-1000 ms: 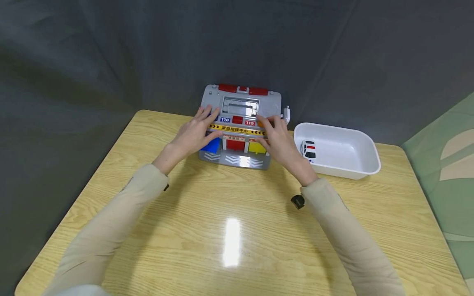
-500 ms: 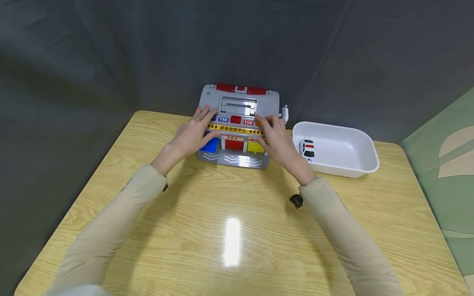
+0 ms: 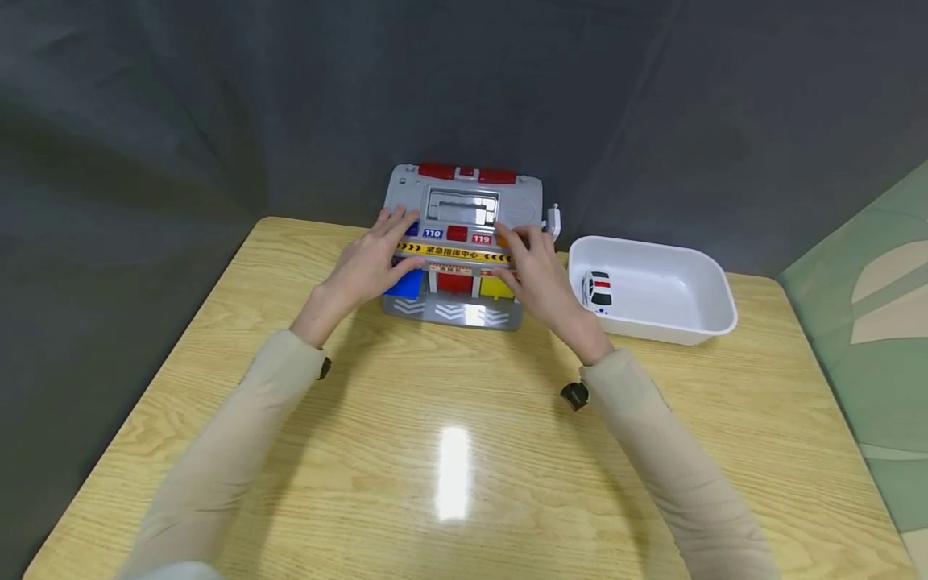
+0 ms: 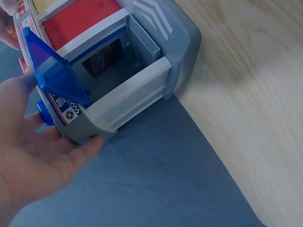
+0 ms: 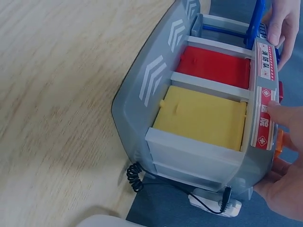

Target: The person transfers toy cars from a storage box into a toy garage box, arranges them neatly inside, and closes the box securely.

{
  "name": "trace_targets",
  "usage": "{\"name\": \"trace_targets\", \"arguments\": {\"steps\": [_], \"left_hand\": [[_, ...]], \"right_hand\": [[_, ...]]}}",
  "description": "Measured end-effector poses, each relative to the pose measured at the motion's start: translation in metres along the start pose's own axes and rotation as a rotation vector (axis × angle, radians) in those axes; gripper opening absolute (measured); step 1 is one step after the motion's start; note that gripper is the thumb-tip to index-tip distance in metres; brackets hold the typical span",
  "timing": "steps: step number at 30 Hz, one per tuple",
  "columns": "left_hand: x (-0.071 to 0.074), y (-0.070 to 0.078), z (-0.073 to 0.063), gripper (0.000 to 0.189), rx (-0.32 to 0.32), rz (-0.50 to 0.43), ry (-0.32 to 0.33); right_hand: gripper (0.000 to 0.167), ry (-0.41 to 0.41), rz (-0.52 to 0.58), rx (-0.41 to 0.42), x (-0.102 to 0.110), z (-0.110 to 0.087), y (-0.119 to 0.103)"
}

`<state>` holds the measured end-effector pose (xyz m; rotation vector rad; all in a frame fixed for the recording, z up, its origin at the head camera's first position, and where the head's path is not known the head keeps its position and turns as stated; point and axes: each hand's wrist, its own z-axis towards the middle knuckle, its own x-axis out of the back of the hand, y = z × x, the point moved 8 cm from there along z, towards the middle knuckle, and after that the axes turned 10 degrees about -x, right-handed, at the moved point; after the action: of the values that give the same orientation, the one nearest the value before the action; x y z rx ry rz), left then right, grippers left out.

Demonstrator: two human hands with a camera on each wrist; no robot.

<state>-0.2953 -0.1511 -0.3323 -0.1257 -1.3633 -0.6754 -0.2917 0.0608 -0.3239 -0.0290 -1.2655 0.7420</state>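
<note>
A grey toy garage (image 3: 406,193) with red, blue and yellow parts stands at the back of the table. My left hand (image 3: 362,266) grips its left end, thumb at the front, fingers over the top. The right hand (image 3: 544,278) holds the other end the same way, its thumb on the red-and-white sticker (image 5: 263,116). In the left wrist view the blue door (image 4: 54,68) is swung up, baring a bay behind it. The red door (image 5: 215,66) and yellow door (image 5: 201,118) are down. A blue button (image 4: 46,112) sits by my left fingers, an orange one (image 5: 279,143) by my right.
Right of the garage stands a white tub (image 3: 670,329) with a white toy car (image 3: 598,288) at its left side. A white handset (image 5: 215,205) on a black coiled cord (image 5: 134,178) hangs at the garage's right end. Dark cloth (image 3: 464,89) rises behind the wooden table (image 3: 348,451).
Both hands keep their hold and the garage doors look the same. The whole head view has drifted slightly, so everything sits a little further left.
</note>
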Motion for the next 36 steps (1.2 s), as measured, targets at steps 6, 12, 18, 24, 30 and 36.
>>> {"name": "trace_targets", "arguments": {"steps": [6, 12, 18, 24, 30, 36], "left_hand": [[-0.003, 0.007, 0.002, 0.074, -0.010, 0.055, -0.019], [-0.008, 0.008, 0.003, 0.074, -0.018, 0.048, -0.018], [-0.008, 0.005, 0.002, 0.074, -0.019, 0.037, 0.000], [-0.006, 0.003, 0.005, 0.075, -0.013, 0.061, 0.002], [-0.006, 0.001, 0.007, 0.075, -0.012, 0.079, -0.006], [-0.007, -0.002, 0.004, 0.074, -0.007, 0.075, -0.014]], "right_hand": [[0.060, -0.009, 0.023, 0.009, 0.003, -0.003, 0.002], [0.061, -0.043, 0.071, -0.028, 0.007, -0.007, 0.004], [0.058, -0.096, 0.134, -0.034, 0.012, -0.007, 0.007], [0.054, -0.082, 0.147, -0.013, 0.020, -0.009, 0.012], [0.052, -0.060, 0.184, 0.001, 0.026, -0.012, 0.021], [0.050, -0.128, 0.313, -0.051, 0.030, -0.013, 0.032]]}}
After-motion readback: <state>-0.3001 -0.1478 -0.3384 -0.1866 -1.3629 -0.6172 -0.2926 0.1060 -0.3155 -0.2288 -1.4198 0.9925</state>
